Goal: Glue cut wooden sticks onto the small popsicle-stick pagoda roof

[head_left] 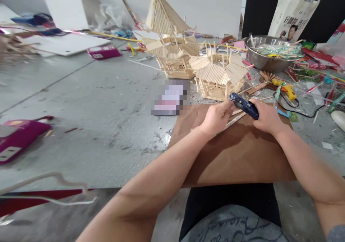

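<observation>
My right hand is closed around a dark blue cutter over a brown cardboard sheet. My left hand is closed too, pinching thin wooden sticks that run under the cutter's jaws. Just beyond the hands stands a small pavilion of wooden sticks. A taller stick pagoda rises behind it.
A steel bowl of wrapped sticks stands at the back right, with a yellow glue gun and its black cord beside it. Loose sticks and scraps litter the right side. Magenta boxes lie on the grey floor at left. A white bag stands behind.
</observation>
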The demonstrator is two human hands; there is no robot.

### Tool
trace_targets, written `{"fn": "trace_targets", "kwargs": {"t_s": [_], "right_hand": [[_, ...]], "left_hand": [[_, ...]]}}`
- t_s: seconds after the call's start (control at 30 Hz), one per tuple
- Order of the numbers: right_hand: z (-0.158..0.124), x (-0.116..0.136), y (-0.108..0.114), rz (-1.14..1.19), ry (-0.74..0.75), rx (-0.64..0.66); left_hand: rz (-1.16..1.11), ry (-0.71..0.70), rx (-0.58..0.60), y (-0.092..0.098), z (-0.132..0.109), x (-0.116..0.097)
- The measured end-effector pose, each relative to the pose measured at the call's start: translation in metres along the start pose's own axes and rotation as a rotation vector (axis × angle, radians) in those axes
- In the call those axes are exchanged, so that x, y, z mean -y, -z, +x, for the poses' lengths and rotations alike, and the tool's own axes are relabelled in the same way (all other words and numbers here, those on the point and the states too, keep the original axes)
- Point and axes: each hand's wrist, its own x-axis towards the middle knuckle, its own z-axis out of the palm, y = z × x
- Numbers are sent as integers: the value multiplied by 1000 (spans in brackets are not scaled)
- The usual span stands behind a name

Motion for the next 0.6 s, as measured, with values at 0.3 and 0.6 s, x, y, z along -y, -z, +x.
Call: {"fn": "trace_targets", "kwargs": {"t_s": [0.3,0.6], "right_hand": [[0,1,-1,38,-11,-37],[0,2,0,34,-40,16]], "left_hand": [[10,-52,-45,-1,1,-2],[25,22,-42,-5,-1,3]]}}
